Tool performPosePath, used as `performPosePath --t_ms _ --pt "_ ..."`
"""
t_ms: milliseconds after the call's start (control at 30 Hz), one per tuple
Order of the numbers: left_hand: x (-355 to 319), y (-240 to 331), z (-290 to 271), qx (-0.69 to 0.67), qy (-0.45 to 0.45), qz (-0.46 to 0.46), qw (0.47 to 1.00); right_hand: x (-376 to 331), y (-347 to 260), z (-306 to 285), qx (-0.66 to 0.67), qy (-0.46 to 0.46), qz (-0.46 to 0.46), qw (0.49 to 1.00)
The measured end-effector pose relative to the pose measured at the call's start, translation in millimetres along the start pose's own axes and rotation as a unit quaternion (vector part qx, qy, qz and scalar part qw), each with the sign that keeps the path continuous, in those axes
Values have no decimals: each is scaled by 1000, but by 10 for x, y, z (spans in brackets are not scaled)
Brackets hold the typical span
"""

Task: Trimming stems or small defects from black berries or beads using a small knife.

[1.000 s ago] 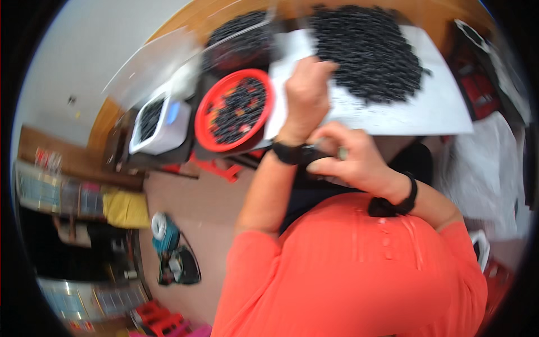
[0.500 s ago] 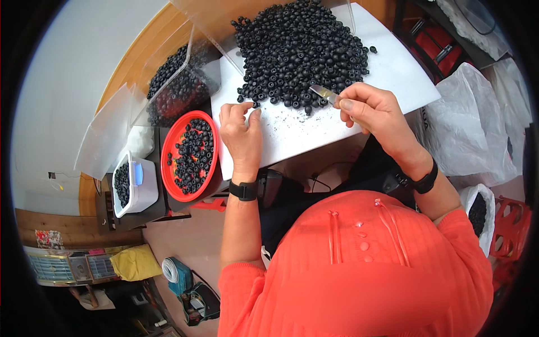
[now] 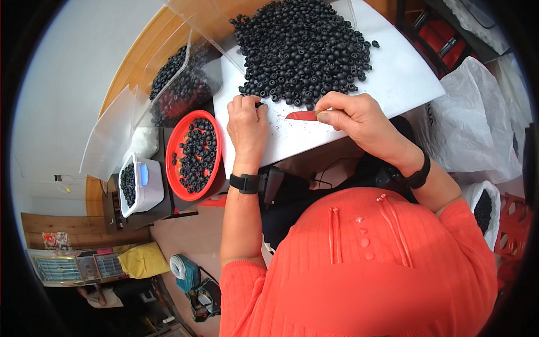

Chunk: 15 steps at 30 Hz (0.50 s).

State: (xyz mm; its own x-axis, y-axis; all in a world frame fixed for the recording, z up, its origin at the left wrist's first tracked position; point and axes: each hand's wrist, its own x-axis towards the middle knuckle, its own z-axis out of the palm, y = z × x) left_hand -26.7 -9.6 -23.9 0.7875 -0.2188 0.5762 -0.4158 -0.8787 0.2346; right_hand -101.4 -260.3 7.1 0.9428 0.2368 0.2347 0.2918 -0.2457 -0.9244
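A large pile of small round black pieces, many with a hole in one end, covers the far part of a white board. At the pile's near left edge, my left hand is closed, pinching a single black piece between thumb and fingers. My right hand grips a small knife just off the pile's near edge. Its blade points left toward my left hand and has a red sheen; the handle is mostly hidden in my fingers. Fine dark crumbs lie on the board between the hands.
Left of the board stands a red bowl of black pieces. Beside it are a white tub and a clear bin, both holding more. White plastic bags hang at the right, above a white sack of dark pieces.
The knife has come left and down from the pile's edge, its blade now pointing left. My left hand has turned slightly and holds a black piece, with its fingertips lifted closer together.
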Motion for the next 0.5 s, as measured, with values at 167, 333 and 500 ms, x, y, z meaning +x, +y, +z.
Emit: performPosePath --t_ms 167,333,500 --pt "-88 -55 -92 -37 -27 -9 999 -2 100 19 22 32 -29 999" --pt "-87 62 -170 -66 -31 -17 997 11 77 52 65 -1 -1 998" --pt "-157 68 -142 -96 -10 -26 995 62 158 160 41 5 -2 999"
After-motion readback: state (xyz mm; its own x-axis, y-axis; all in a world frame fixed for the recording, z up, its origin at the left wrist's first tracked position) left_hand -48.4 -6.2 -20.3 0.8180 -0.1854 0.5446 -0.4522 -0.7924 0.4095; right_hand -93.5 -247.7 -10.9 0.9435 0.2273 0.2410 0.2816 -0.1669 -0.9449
